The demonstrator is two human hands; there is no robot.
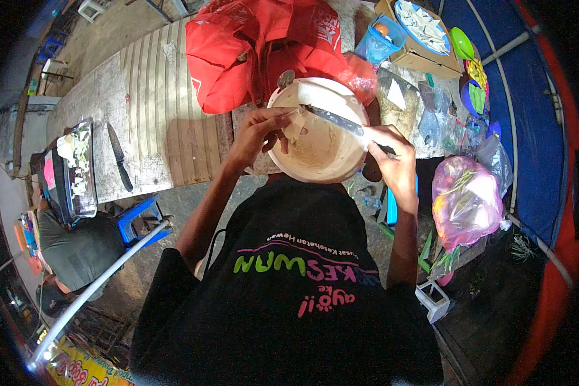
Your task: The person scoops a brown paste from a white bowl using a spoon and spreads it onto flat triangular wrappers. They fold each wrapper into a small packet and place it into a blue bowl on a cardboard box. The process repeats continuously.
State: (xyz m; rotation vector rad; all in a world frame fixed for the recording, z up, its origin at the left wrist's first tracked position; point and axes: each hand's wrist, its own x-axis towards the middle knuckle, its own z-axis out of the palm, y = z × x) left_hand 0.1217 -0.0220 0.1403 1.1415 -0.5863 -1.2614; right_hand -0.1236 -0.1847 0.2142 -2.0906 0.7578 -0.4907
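Observation:
A white basin (354, 151) stands at the table's front edge before me, with pale beige paste smeared inside it. Over its right rim, my right hand (392, 151) is closed round the end of a flat, shiny metal blade (336, 120), which points left across the basin. My left hand (264, 132) is at the basin's left rim, its fingers pinched at a small, thin, pale piece near the blade's tip. What that piece is I cannot make out. A spoon's bowl (286, 79) shows at the basin's far left rim.
A red bag (219, 58) lies behind the basin. To the left are a black-handled knife (119, 157) and a tray (90, 196) of chopped pale greens. At right are a blue container (373, 48), a cardboard box (424, 63) and a pink plastic bag (466, 202). A person (80, 248) sits at left.

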